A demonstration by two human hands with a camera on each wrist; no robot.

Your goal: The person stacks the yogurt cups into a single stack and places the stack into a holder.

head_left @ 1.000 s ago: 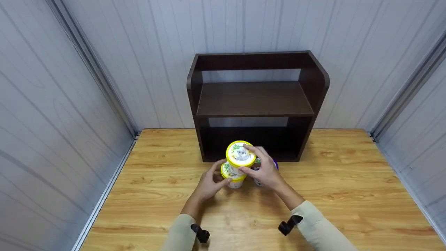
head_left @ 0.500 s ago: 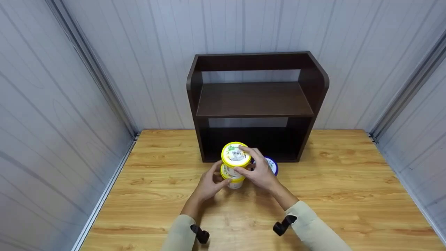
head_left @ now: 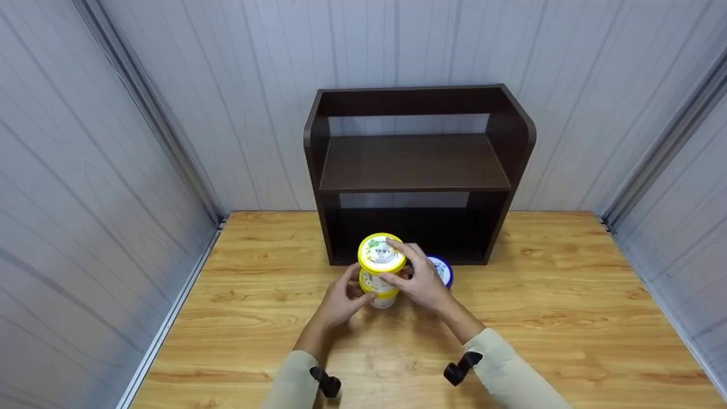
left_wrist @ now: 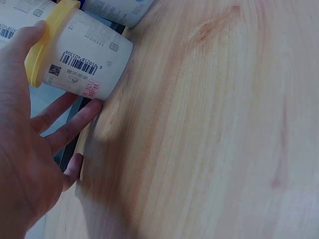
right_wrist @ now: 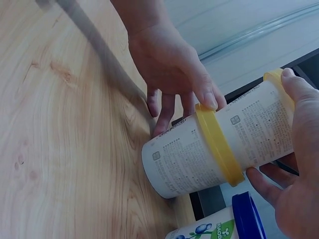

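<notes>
A: So, what does the left hand (head_left: 339,300) do?
B: Its thumb rests on the lower yellow-lidded tub (head_left: 381,291); the other fingers lie relaxed beside it.
A: And at two o'clock of that?
B: The right hand (head_left: 421,282) grasps the upper yellow-lidded tub (head_left: 381,255), stacked on the lower. A blue-lidded tub (head_left: 442,268) stands behind, before the shelf (head_left: 417,167).

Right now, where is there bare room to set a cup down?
The upper shelf is bare, as is the table right of the blue-lid cup and left of the left hand. It is crowded at the stacked yellow-lid cups, between both hands.
</notes>
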